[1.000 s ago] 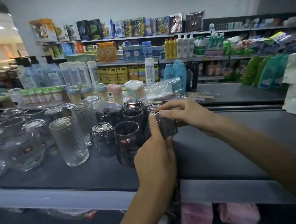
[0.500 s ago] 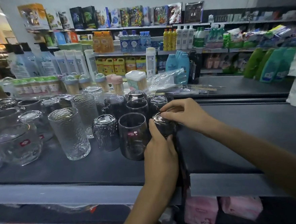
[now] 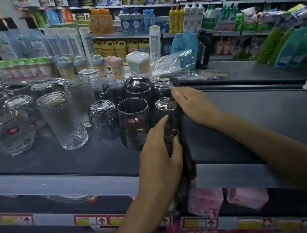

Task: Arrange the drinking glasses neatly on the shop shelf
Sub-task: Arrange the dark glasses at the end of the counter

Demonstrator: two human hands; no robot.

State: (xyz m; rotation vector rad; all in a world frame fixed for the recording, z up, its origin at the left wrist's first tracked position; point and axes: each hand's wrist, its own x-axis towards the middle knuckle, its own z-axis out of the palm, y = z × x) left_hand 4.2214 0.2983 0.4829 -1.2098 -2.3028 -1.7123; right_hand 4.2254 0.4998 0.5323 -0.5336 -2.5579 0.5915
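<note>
Smoked glass sits between both your hands: an inverted tumbler (image 3: pixel 167 113), base up, long axis upright, standing on the shelf (image 3: pixel 61 162). Your left hand (image 3: pixel 159 156) clamps it from the near side, with the thumb up its front and the fingers curled round its right flank. Your right hand (image 3: pixel 193 106) lies against its far right shoulder, fingers fairly straight, pressing rather than wrapping. The left hand has the real grip, so let it steer.

You have little room leftward. The stickered upright glass (image 3: pixel 134 123) stands just beside your left thumb; whether it touches, I cannot tell. Just past your right fingertips sits a second inverted tumbler (image 3: pixel 162 87), probably the line to match.

I count seven smoky glasses in this cluster, yours included. Two tall hammered clear tumblers (image 3: pixel 62 119) stand well left of your left hand. The clear mugs (image 3: pixel 10 130) beyond them are too blurred to count.
</note>
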